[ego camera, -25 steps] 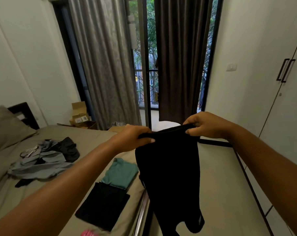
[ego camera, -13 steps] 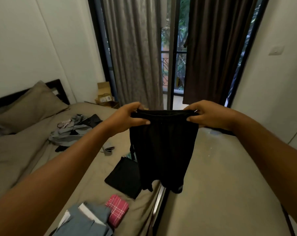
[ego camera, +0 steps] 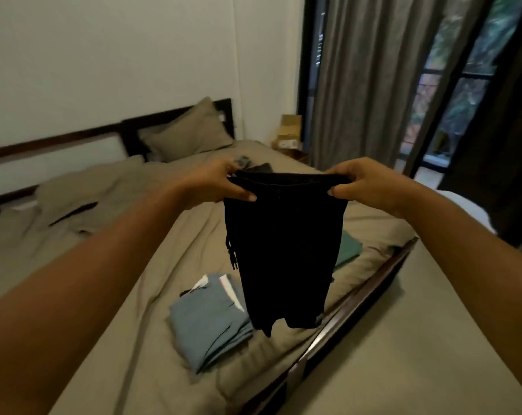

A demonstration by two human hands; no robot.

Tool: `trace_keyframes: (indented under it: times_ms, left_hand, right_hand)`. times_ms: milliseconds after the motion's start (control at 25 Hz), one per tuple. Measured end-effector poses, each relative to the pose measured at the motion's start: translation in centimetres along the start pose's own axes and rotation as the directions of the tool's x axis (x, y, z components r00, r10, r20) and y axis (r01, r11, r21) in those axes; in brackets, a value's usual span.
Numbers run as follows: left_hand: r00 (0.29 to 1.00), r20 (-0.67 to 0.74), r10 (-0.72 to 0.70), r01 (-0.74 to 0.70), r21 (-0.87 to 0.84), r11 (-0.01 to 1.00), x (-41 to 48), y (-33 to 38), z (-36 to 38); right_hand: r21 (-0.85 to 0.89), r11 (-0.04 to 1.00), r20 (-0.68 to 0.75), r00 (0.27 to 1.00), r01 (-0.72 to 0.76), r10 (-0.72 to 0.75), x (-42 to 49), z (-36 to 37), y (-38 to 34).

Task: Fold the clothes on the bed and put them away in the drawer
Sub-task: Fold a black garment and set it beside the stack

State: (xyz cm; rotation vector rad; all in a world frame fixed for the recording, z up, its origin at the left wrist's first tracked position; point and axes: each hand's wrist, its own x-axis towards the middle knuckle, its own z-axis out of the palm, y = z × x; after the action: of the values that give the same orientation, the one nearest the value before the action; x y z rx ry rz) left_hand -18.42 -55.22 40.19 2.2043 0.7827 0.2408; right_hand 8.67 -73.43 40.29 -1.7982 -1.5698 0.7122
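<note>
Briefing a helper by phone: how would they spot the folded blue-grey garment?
Find the bed with olive sheets. Near its dark rail, under the held-up black shorts, lies the folded blue-grey garment. Only it shows white patches; the folded green garment lies farther right.

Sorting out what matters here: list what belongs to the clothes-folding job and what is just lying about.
Job: black shorts, held by left hand and right hand; folded blue clothes; folded green garment.
Lying about: pillow; cardboard box; curtain.
</note>
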Motion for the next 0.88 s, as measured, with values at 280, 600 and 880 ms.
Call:
trace_keyframes:
  times_ms: [280,600,880]
  left_hand:
    - [0.988,-0.001,-0.152,0.144,-0.316,0.938,-14.2,-6.6,-4.8]
    - [0.904,-0.227,-0.361,0.314,-0.221,0.924,-24.1,-20.0,-11.6]
    - [0.746,-0.615,-0.256,0.354,0.040,0.934,-28.6,-31.6,-18.6]
  right_hand:
    - [0.293,0.956,0.285,0.956,-0.024,-0.063,4.0,10.1,-6.5]
    - [0.160,0.985,0.406,0.914,-0.057,-0.013,12.8,27.7,-14.7]
    - [0.188,0.964,0.136,0.967,0.189,-0.216,20.4,43.0,-20.8]
